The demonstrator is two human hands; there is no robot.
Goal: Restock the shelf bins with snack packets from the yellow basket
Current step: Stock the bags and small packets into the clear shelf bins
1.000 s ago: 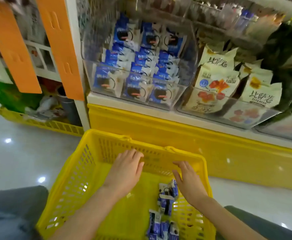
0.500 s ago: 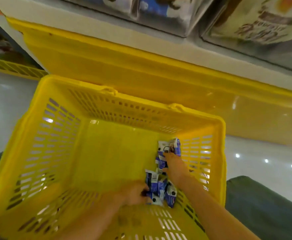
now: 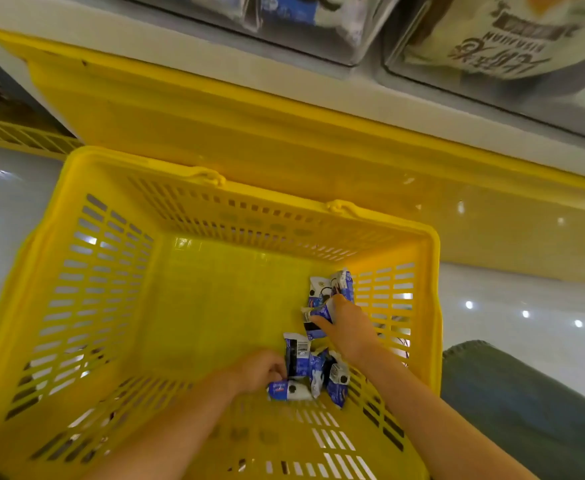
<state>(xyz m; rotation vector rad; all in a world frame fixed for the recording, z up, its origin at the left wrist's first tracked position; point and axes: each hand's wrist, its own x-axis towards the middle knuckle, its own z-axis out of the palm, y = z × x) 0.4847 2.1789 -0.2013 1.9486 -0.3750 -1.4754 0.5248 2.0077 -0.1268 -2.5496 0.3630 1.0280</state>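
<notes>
Basket floor (image 3: 215,306): right hand (image 3: 348,329) pinches packet (image 3: 319,315), lengthwise toward shelf.

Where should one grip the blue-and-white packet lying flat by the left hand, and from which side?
Best pinch the blue-and-white packet by its long edges from above: it lies flat on the yellow basket floor, with the left hand crowding its left end.

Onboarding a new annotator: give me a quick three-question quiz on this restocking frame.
1. True or false: the left hand and right hand are both inside the yellow basket.
2. The blue packets lie nearest which basket wall? A) left B) right C) far
3. Which hand is on the packets farther from the person?
Key: 1 true; 2 B; 3 right hand.
</notes>
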